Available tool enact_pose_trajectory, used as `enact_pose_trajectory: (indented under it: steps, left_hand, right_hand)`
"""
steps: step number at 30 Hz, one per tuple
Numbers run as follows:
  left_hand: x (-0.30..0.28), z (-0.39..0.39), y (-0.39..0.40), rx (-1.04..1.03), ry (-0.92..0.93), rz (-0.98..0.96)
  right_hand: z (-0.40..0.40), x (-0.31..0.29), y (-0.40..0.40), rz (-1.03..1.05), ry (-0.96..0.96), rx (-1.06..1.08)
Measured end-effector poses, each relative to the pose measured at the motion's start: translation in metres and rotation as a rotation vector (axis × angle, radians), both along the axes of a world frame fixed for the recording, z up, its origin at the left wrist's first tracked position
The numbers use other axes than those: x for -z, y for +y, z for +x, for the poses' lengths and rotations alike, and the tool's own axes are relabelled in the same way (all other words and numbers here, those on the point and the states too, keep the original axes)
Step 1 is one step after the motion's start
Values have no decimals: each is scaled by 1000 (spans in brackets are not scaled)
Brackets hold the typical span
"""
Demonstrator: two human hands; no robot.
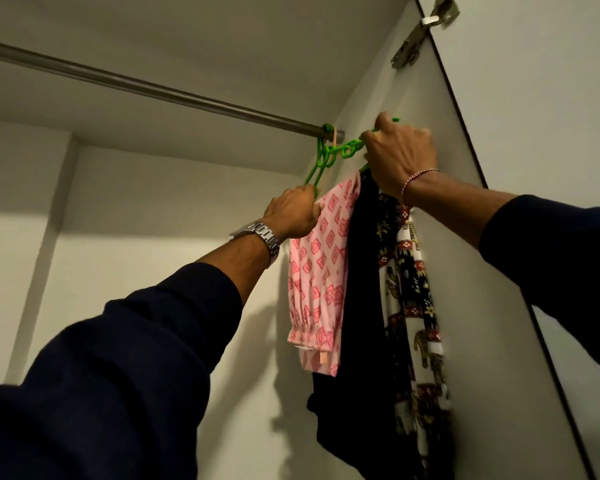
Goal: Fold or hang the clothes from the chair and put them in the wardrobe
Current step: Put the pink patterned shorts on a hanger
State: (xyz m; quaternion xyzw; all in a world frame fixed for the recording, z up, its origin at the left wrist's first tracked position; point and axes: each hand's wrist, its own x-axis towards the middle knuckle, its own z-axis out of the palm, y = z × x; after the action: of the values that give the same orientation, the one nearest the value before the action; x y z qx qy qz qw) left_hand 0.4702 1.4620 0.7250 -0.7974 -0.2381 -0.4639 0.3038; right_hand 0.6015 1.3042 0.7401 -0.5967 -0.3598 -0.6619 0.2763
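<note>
Two hands worked inside my pale wardrobe [174, 188]: left hand [293, 213] gripped a green hanger [317, 164], right hand [400, 157] clutched another hanger [352, 147] at two o'clock beneath the rail [146, 88].

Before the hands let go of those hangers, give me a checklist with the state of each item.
1. Green hanger hook over the rail: ok, one is looped on at the rail's right end.
2. Hanger in the right hand hooked on the rail: not ok, its green hook sits right of the rail's end.
3. Left hand grips the green hanger by the pink garment: ok.
4. Dark garment and patterned garment seated on their hanger: cannot tell, the right hand hides it.
5. Free rail to the left: ok.
</note>
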Motion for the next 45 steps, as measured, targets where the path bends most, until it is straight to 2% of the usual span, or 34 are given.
enact_pose_trajectory:
  steps: [6, 10, 16, 20, 24, 29, 33, 45]
  left_hand:
    - [46, -12, -32, 45, 55, 11]
    - [87, -12, -66, 137, 93, -32]
    - [131, 5, -134, 263, 131, -72]
    - [183, 28, -210, 388, 218, -85]
    - [234, 49, -283, 547, 300, 2]
    - [277, 73, -395, 752, 277, 103]
    - [312, 85, -488, 876, 310, 89]
    - [410, 107, -741, 1144, 518, 4]
  right_hand:
    - [-15, 46, -30, -55, -61, 10]
    - [-21, 88, -55, -175, -48, 19]
    - [-31, 153, -117, -418, 161, -15]
    - [-26, 219, -194, -465, 327, -22]
    - [-19, 277, -280, -478, 366, 69]
    - [-13, 328, -412, -458, 411, 238]
    - [-18, 358, -513, -468, 501, 357]
    - [-48, 457, -774, -476, 964, 667]
